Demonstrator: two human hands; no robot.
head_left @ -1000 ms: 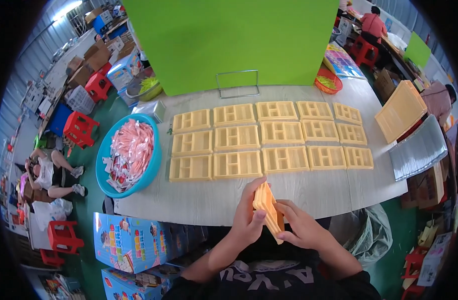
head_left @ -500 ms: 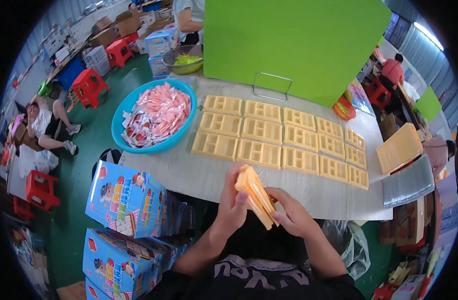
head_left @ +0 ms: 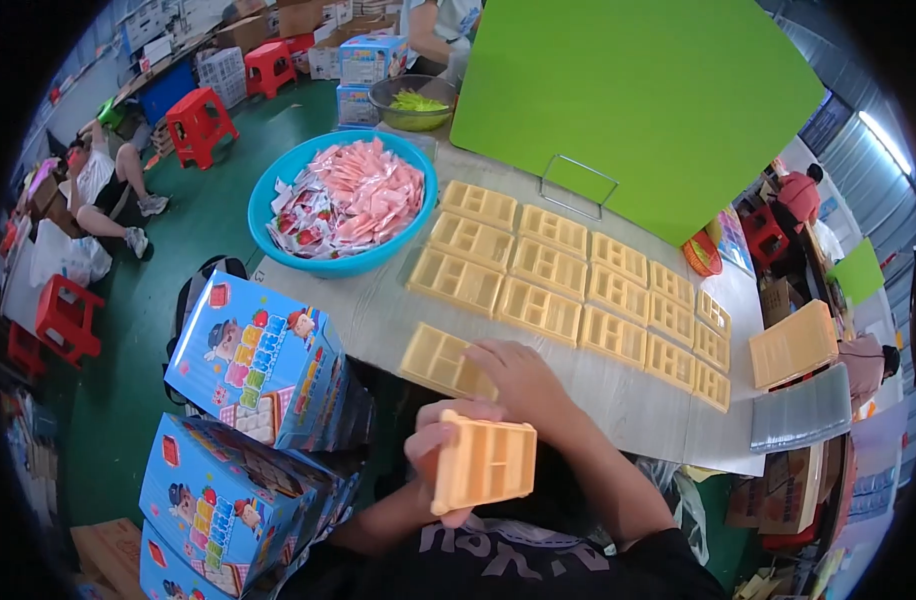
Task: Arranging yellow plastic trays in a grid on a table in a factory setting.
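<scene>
At the near edge of the pale grey worktable [head_left: 378, 322], a single yellow compartment tray [head_left: 440, 360] lies apart from the others, with the right hand [head_left: 523, 382] over its right end; the fingers touch it, but whether they pinch it or merely rest there I cannot tell. Lower down, close to the person's body, the left hand [head_left: 443, 440] clasps a stack of matching trays [head_left: 490, 462] by its left side, tilted so that the dividers of the open compartments show. Beyond the right hand, fifteen more divided trays [head_left: 618, 292] lie face up in three rows of five, slanting away to the right. Left of these rows stands a turquoise basin [head_left: 261, 205] heaped with pink sachets [head_left: 370, 185] and, on its left side, strawberry-printed packets [head_left: 308, 222]. Past the basin is a dark bowl [head_left: 380, 102] of thin yellow-green pieces [head_left: 416, 101]. A large green board [head_left: 628, 100] rises at the back of the table, a bent wire stand [head_left: 578, 187] just before it. Blue printed cartons [head_left: 243, 350] are piled beside the table at lower left, and red plastic stools [head_left: 200, 127] stand on the green floor [head_left: 158, 330].
</scene>
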